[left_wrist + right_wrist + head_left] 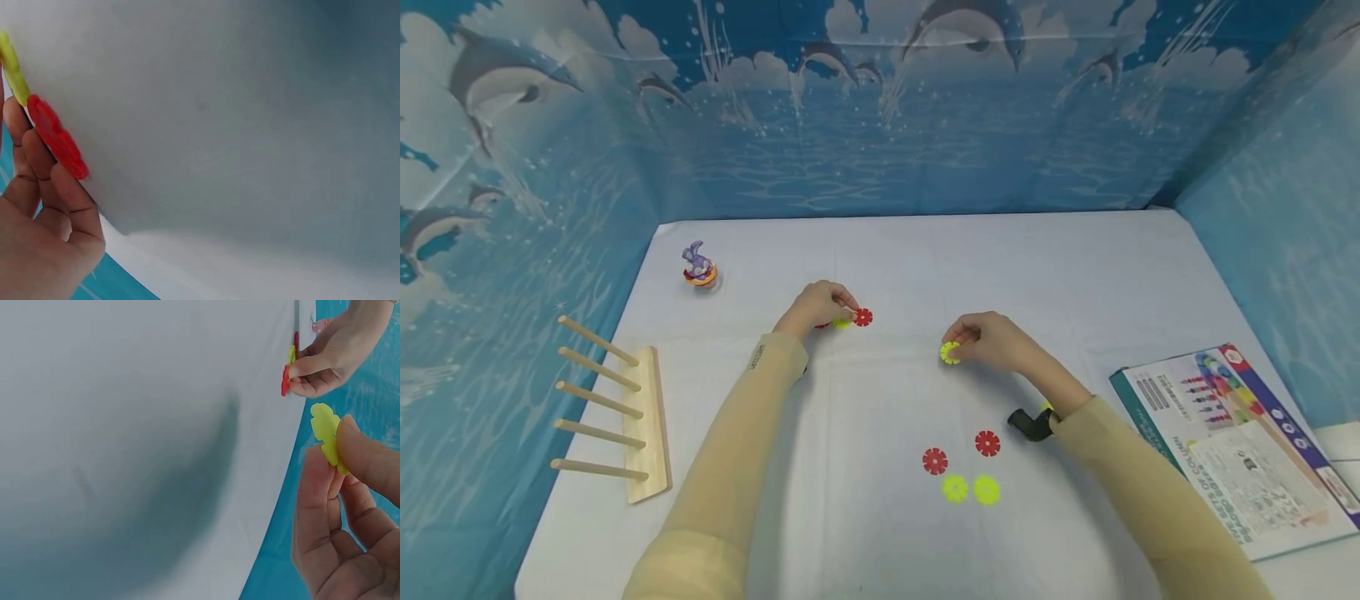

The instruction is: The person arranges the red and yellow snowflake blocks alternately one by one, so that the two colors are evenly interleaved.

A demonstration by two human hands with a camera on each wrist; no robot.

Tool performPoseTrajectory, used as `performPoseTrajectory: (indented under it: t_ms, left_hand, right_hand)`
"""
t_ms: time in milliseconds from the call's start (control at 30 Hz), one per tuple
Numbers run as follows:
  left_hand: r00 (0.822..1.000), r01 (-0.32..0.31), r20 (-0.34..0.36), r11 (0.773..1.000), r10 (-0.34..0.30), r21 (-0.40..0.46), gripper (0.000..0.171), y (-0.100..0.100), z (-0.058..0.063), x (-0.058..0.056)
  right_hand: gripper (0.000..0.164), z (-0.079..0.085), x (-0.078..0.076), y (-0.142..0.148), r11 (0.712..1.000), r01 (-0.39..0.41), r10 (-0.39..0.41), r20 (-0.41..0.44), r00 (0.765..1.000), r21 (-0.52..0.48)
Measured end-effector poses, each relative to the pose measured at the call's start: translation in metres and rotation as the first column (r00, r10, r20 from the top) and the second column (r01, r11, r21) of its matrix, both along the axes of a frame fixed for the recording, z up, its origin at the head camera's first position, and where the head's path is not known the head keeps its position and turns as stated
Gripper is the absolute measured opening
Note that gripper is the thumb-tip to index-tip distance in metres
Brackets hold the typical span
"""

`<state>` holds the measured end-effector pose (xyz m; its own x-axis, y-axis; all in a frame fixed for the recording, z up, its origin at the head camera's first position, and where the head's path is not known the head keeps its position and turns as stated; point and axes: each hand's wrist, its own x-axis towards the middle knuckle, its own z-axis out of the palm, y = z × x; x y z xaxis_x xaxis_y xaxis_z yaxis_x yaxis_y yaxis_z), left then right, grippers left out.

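My left hand [820, 307] is at the middle back of the table, its thumb and fingertips pinching a short row of flower-shaped notched plastic discs. A red disc [862, 317] forms the near end of the row, a yellow disc [14, 69] adjoins it, and another red one [296, 340] follows, partly hidden by the fingers in the head view. To the right, my right hand [992, 339] holds a single yellow disc [326, 430] between thumb and fingertips, raised off the cloth. The two hands are apart, with white tablecloth between them.
Loose red discs [987, 443] and yellow discs [955, 488] lie nearer the front. A wooden rack with several pegs [647, 425] stands at left, a purple rabbit figure [700, 265] at back left. A printed box [1240, 450] lies at right. Under the right forearm shows a black object [1028, 425].
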<state>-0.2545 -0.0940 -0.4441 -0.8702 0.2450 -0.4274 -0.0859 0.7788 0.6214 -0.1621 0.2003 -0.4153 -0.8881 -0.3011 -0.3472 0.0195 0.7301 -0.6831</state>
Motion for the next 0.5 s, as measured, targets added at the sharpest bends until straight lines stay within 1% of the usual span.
performPoseTrajectory:
  t_ms: [133, 233, 400, 500]
  left_hand:
    - [1.0, -0.006, 0.025, 1.0, 0.006, -0.009, 0.017, 0.0, 0.003, -0.001]
    - [0.999, -0.014, 0.04, 1.0, 0.014, -0.008, 0.017, 0.001, 0.004, -0.002]
    - [0.998, -0.031, 0.052, 0.999, 0.032, -0.02, 0.016, 0.003, 0.005, -0.001]
    - [0.998, -0.033, 0.047, 0.999, 0.034, -0.026, 0.016, 0.004, 0.004, -0.001]
  right_hand:
    - [0.023, 0.008, -0.023, -0.017, 1.0, 0.011, -0.01, 0.036, 0.999, -0.029]
    - [0.024, 0.007, -0.038, -0.03, 0.998, 0.025, -0.021, 0.062, 0.998, -0.06]
    - [0.024, -0.002, -0.058, -0.055, 0.995, 0.07, -0.064, 0.088, 0.994, -0.074]
    - [0.024, -0.009, -0.066, -0.066, 0.994, 0.093, -0.088, 0.088, 0.992, -0.055]
